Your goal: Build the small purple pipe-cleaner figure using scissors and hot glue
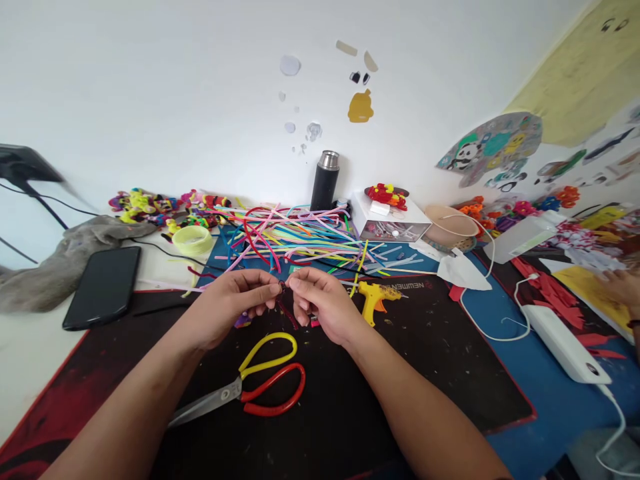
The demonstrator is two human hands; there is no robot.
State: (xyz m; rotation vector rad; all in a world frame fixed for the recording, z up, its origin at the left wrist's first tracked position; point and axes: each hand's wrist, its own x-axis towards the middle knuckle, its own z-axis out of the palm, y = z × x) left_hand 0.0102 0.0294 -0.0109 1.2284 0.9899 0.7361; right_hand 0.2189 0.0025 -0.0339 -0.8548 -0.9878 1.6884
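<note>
Both my hands meet over the black desk mat (410, 373). My left hand (235, 301) and my right hand (320, 303) each pinch a dark red pipe cleaner (286, 308) between thumb and fingertips; its ends hang down between them. Something purple shows under my left fingers, too hidden to name. Just below my hands lie scissors (250, 390) with one yellow and one red handle, blades pointing left. A yellow glue gun (379, 295) rests right of my right hand. Behind my hands spreads a pile of coloured pipe cleaners (295, 237).
A black phone (103, 287) and grey cloth lie at left. A black flask (325, 180), a small drawer box (393, 223), a bowl and a white power strip (565, 340) with cables stand behind and right. Another person's hand (623, 287) shows at the right edge.
</note>
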